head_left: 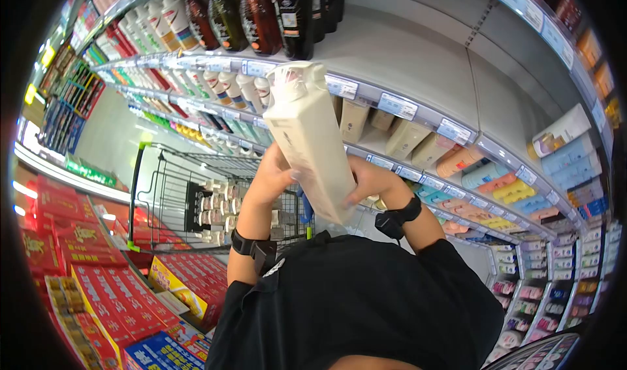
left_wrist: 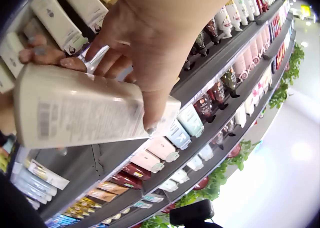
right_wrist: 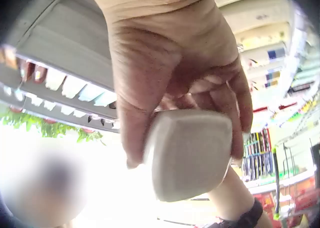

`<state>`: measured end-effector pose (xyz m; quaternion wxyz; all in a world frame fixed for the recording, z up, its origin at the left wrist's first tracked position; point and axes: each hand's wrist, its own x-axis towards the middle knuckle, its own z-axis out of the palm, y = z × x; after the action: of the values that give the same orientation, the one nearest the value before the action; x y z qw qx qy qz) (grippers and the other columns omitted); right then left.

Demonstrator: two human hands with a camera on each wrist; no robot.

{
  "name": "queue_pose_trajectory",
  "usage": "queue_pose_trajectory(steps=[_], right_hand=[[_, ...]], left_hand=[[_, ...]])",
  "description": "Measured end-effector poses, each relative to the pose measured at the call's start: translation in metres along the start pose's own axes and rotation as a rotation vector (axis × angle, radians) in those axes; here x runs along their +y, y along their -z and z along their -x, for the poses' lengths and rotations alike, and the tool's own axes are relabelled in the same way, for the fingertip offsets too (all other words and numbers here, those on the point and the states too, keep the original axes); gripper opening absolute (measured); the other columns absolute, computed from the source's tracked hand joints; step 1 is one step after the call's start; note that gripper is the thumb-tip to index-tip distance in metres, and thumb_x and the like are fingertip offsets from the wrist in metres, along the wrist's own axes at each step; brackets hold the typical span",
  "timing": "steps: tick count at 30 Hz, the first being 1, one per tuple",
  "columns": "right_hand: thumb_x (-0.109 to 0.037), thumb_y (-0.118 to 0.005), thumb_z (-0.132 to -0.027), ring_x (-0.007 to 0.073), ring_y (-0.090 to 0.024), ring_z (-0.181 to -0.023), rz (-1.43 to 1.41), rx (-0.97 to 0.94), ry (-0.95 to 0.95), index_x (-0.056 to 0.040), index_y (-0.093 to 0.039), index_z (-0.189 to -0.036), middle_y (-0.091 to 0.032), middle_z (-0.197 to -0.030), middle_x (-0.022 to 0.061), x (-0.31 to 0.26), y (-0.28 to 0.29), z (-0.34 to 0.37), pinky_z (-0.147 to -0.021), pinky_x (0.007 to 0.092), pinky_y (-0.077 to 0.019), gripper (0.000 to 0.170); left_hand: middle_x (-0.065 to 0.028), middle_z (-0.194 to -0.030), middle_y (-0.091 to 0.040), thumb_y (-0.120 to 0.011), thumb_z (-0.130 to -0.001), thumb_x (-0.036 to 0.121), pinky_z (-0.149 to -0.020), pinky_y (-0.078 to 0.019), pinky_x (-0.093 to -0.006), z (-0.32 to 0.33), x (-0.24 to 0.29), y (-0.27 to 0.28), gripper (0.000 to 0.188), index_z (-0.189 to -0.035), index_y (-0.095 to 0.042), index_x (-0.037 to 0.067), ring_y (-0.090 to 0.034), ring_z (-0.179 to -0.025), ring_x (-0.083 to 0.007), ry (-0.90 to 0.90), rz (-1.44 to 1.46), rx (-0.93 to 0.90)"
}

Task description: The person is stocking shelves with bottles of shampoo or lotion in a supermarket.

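A cream, square-sided pump bottle is held up in front of the chest, tilted, its capped top toward the shelves. My left hand grips it from the left side. From the other side my right hand holds the bottle's lower part. Fine print and a barcode show on the bottle in the left wrist view, where the left hand lays its thumb along the upper end. The right wrist view looks at the bottle's base, with the right hand wrapped around it.
Shelves of bottles stand ahead; one shelf section has a wide bare stretch beside dark bottles. Similar cream bottles stand a tier below. At left is a wire shopping cart with goods behind it, and red boxes are stacked nearby.
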<state>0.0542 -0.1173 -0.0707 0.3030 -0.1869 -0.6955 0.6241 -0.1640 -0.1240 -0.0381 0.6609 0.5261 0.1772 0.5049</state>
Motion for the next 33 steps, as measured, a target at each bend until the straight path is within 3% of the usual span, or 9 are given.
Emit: queue_pose_trajectory(steps=[4, 8, 15, 19, 21, 24, 27, 30, 33], right_hand=[[-0.036, -0.083, -0.055, 0.0317, -0.064, -0.078, 0.721, 0.501, -0.214, -0.0023, -0.055, -0.104, -0.065, -0.085, 0.0148, -0.053, -0.019, 0.005, -0.07, 0.0364, -0.0502, 0.066], [-0.044, -0.079, -0.057, 0.0339, -0.062, -0.066, 1.102, 0.826, 0.022, -0.003, -0.054, -0.102, -0.065, -0.075, 0.0136, -0.039, -0.034, 0.013, -0.065, 0.0422, -0.049, 0.066], [-0.033, -0.082, -0.061, 0.03, -0.059, -0.099, 0.495, 0.512, -0.021, -0.002, -0.05, -0.118, -0.061, -0.107, 0.0168, -0.03, -0.003, 0.049, -0.087, 0.0374, -0.0457, 0.072], [-0.024, -0.082, -0.059, 0.0258, -0.056, -0.106, 0.45, 0.376, 0.123, 0.0005, -0.054, -0.112, -0.06, -0.11, 0.0144, -0.038, 0.013, 0.071, -0.091, 0.0351, -0.0431, 0.064], [-0.021, -0.079, -0.062, 0.0256, -0.058, -0.104, 0.065, 0.648, 0.045, -0.0014, -0.055, -0.112, -0.06, -0.112, 0.0138, -0.029, 0.027, 0.085, -0.089, 0.0346, -0.045, 0.059], [-0.017, -0.074, -0.066, 0.0254, -0.059, -0.102, 0.042, 0.94, 0.129, -0.0033, -0.054, -0.112, -0.059, -0.115, 0.0134, -0.054, 0.043, 0.105, -0.086, 0.0336, -0.0474, 0.051], [-0.014, -0.074, -0.065, 0.0291, -0.058, -0.104, 0.962, 1.232, 0.282, -0.0034, -0.053, -0.112, -0.058, -0.115, 0.0156, -0.098, 0.072, 0.112, -0.084, 0.034, -0.0482, 0.052], [-0.016, -0.077, -0.062, 0.0328, -0.059, -0.101, 1.245, 1.418, 0.34, -0.0035, -0.053, -0.111, -0.059, -0.11, 0.0167, -0.108, 0.105, 0.119, -0.082, 0.0354, -0.0486, 0.056], [-0.018, -0.08, -0.059, 0.0339, -0.06, -0.097, 1.051, 1.345, 0.217, -0.0029, -0.052, -0.112, -0.061, -0.104, 0.0174, -0.109, 0.126, 0.129, -0.08, 0.036, -0.0488, 0.062]], left_hand=[[-0.0106, -0.105, -0.06, -0.074, -0.072, 0.012, -0.084, -0.0468, -0.032, -0.015, -0.02, -0.02, 0.054, -0.116, -0.047, -0.004, -0.059, -0.095, -0.0197, 0.017, -0.205, 0.226], [-0.0104, -0.101, -0.06, -0.075, -0.066, 0.005, -0.083, -0.0477, -0.0325, -0.03, -0.034, -0.032, 0.051, -0.109, -0.05, -0.004, -0.06, -0.092, -0.0198, -0.018, -0.044, 0.434], [-0.0131, -0.108, -0.058, -0.077, -0.055, 0.013, -0.086, -0.048, -0.0351, -0.046, -0.027, -0.044, 0.073, -0.118, -0.045, -0.004, -0.059, -0.098, -0.0237, -0.051, -0.265, -0.119], [-0.016, -0.114, -0.059, -0.077, -0.054, 0.024, -0.092, -0.0446, -0.0419, -0.065, -0.016, -0.085, 0.07, -0.116, -0.053, 0.0, -0.056, -0.109, -0.0296, -0.376, -0.828, -0.53], [-0.0168, -0.119, -0.058, -0.078, -0.053, 0.024, -0.097, -0.0409, -0.0411, -0.08, 0.004, -0.116, 0.074, -0.12, -0.054, 0.003, -0.055, -0.112, -0.0328, -0.425, -0.798, -0.604], [-0.0155, -0.122, -0.056, -0.078, -0.057, 0.022, -0.099, -0.0385, -0.0398, -0.105, 0.005, -0.14, 0.072, -0.122, -0.052, 0.003, -0.053, -0.114, -0.0318, -0.562, -0.874, -0.586], [-0.0139, -0.123, -0.055, -0.076, -0.061, 0.021, -0.098, -0.0372, -0.0407, -0.133, -0.006, -0.163, 0.067, -0.122, -0.052, 0.005, -0.05, -0.116, -0.0324, -0.54, -0.876, -0.415], [-0.0177, -0.118, -0.057, -0.075, -0.064, 0.017, -0.092, -0.0425, -0.0395, -0.161, -0.038, -0.178, 0.061, -0.12, -0.053, 0.004, -0.055, -0.108, -0.0353, -0.628, -0.917, -0.308], [-0.0215, -0.114, -0.058, -0.074, -0.068, 0.015, -0.088, -0.0451, -0.0387, -0.183, -0.062, -0.189, 0.056, -0.118, -0.053, 0.002, -0.056, -0.105, -0.037, -0.52, -1.023, -0.199]])
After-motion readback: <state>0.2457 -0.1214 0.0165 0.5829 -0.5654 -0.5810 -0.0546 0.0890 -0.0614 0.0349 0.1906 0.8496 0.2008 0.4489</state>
